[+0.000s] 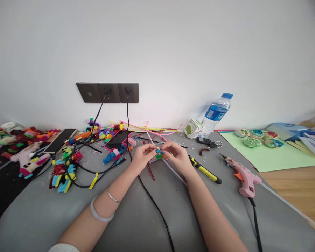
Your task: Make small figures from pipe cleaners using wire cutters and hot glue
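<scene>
While our left hand [146,156] and right hand [176,157] pinch a craft piece [159,156] between them, a pink strip [174,170] slants rightward.

A: Looking at what, mid-table?

B: At the left hand [144,156] and the right hand [176,157], close together over the gray tabletop [136,227]; at a small green-and-orange piece [159,156] held at the fingertips of both, mostly covered; at a pale pink strip [175,171] slanting under the right hand; at a black cable [154,204] passing beneath the left wrist.

A: And to the right?

B: Past a yellow-and-black tool [206,171] to a pink glue gun [248,178]; farther back, at a water bottle [216,113] beside a small box [193,128]; then at rosettes [252,142] on a pale green sheet [275,160].

A: And left?

B: At a fuzzy blue figure [112,156] near the left hand; at more fuzzy figures [58,170] beyond; above, at wall sockets [89,92].
</scene>
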`<state>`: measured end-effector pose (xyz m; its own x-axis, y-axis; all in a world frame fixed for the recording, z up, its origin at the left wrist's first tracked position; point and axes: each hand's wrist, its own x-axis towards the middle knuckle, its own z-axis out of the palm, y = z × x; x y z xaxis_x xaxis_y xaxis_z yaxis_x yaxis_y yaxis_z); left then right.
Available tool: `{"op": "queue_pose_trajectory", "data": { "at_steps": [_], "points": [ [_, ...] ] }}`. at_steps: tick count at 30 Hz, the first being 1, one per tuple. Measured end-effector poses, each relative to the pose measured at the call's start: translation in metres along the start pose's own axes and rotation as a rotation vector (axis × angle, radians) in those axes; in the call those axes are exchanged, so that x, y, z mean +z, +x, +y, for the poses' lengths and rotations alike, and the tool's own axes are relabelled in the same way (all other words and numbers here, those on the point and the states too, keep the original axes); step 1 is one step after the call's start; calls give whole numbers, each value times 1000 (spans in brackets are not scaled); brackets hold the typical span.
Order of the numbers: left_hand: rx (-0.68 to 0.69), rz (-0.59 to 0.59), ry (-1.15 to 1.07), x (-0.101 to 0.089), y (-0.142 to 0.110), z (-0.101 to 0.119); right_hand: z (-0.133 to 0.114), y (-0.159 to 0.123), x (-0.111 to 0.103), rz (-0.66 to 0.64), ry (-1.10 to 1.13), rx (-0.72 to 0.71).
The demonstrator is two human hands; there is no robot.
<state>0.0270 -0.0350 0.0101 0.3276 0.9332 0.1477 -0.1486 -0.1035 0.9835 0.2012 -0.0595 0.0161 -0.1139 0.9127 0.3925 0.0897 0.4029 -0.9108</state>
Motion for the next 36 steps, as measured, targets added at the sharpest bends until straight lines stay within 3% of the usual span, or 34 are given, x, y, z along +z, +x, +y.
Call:
{"op": "queue_pose_trajectory", "data": {
  "at_steps": [7,22,28,36],
  "points": [
    [-39,-64,-30,2,-1,0,0,1,-1,-46,11,-38],
    [141,-170,146,1,-1,4,-3,1,0,-56,133,125],
    [171,-121,130,2,-1,3,-6,1,0,-75,189,149],
    [58,-73,59,3,-2,-1,1,0,-1,-1,200,144]
  ]
}}
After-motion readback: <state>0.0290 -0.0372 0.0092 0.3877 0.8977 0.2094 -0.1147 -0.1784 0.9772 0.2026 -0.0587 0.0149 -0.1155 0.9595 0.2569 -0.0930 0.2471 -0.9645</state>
